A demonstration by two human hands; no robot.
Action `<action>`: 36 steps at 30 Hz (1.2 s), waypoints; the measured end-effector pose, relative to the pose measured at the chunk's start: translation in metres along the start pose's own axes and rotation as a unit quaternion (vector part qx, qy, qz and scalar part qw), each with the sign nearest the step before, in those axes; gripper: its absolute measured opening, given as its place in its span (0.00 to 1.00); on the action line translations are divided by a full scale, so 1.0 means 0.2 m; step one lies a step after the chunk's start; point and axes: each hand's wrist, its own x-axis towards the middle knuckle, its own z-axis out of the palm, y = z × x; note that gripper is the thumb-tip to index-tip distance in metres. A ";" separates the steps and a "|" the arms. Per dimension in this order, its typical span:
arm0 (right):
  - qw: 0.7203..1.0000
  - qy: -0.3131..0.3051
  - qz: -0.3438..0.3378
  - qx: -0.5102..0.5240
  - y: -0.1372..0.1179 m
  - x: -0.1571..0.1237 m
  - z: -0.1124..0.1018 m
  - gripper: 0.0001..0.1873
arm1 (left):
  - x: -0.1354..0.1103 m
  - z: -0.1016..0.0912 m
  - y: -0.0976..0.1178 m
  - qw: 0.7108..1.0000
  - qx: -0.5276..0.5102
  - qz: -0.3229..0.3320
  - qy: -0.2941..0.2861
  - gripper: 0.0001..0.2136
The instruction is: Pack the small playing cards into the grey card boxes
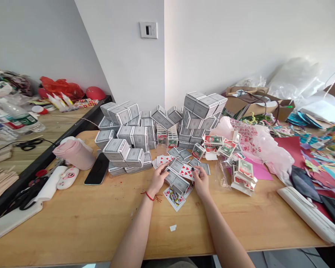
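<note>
My left hand (157, 180) is closed around the left side of a grey-backed block built from playing cards (178, 183). Between the fingers of my right hand (202, 182) is a face-up playing card with red hearts (186, 171), lying against the block's upper right. A queen card (174, 198) lies face up on the table under the block's near edge. Just beyond my left hand is a fan of heart cards (164, 159). Loose face-down cards (184, 153) are scattered behind the block.
Stacked card blocks (115, 149) rise at the back left, with a taller stack (203, 106) at the back right. Opened card boxes (244, 171) and a plastic bag (264, 145) lie right. A phone (97, 169) and power strip (309, 212) flank the wooden table (100, 223).
</note>
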 end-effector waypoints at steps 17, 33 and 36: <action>0.999 0.032 0.020 -0.025 0.02 -0.02 0.02 0.18 | 0.04 -0.03 -0.08 0.994 0.096 0.029 -0.033 0.22; 0.997 0.044 -0.008 -0.069 0.05 0.01 0.00 0.21 | 0.04 -0.02 -0.11 0.994 0.105 0.004 0.004 0.20; 0.999 0.004 -0.002 -0.055 0.03 0.00 0.00 0.20 | 0.04 -0.03 -0.10 0.994 0.108 0.008 -0.002 0.22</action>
